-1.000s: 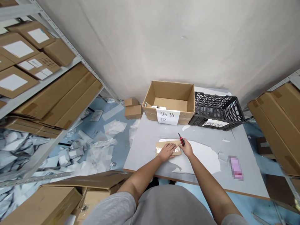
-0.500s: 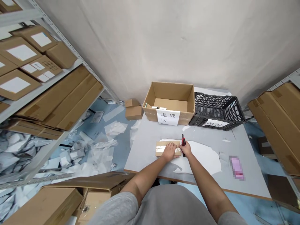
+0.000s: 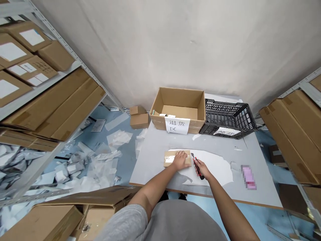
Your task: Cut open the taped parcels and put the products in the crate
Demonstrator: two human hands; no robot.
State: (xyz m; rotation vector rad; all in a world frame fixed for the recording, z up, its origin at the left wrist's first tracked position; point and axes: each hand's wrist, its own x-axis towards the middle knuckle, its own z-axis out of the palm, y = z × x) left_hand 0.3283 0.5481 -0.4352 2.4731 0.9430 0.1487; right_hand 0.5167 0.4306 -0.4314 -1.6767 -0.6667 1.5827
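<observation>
My left hand (image 3: 181,160) lies flat on a small cardboard parcel (image 3: 173,158), which has clear tape across its top and sits on a white sheet (image 3: 215,169). My right hand (image 3: 202,169) is shut around a red and black utility knife (image 3: 197,166), just right of the parcel and not touching it. The knife's tip points away from me, and its blade is too small to make out. Under the left palm, the middle of the parcel is hidden.
The grey table (image 3: 152,160) also bears a pixelated pink object (image 3: 248,177), an open cardboard box (image 3: 178,110) with a paper sign, and a black plastic crate (image 3: 229,118). Metal shelves of cartons stand on both sides. Scrap packaging litters the floor (image 3: 110,167) at left.
My right hand and the knife have moved from the parcel's right end toward me and rightward, and the knife now leans. The left hand stays on the parcel.
</observation>
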